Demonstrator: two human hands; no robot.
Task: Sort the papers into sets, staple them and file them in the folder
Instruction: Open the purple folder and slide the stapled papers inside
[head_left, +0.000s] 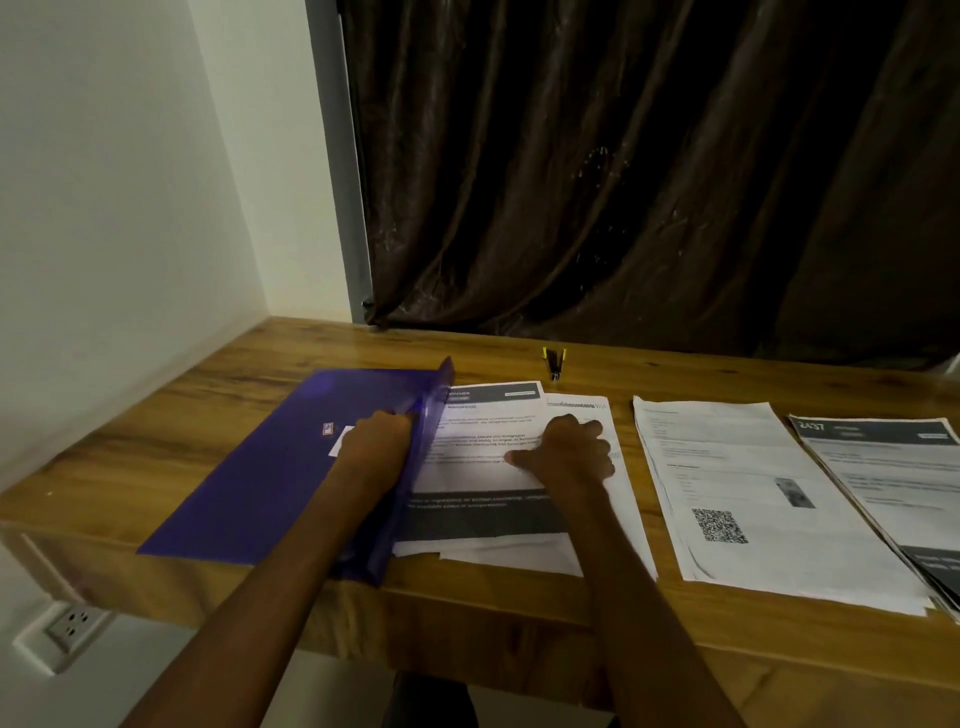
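A purple folder (270, 478) lies on the wooden desk at the left, its right-hand flap raised on edge. My left hand (376, 441) rests on the folder at that flap; its fingertips are hidden behind the translucent plastic. A set of printed papers (483, 467) lies partly under the flap. My right hand (569, 449) sits on this set with curled fingers and the thumb stretched left, pressing the sheets down. Two more paper sets lie to the right: one with a QR code (753, 488), one with a dark header (893, 467). A small black and yellow stapler (555, 362) stands behind the papers.
The wooden desk (675, 639) meets a white wall on the left and a dark brown curtain (649, 171) at the back. A wall socket (72, 623) sits below the desk's left front edge. The right-most papers overhang the frame's edge.
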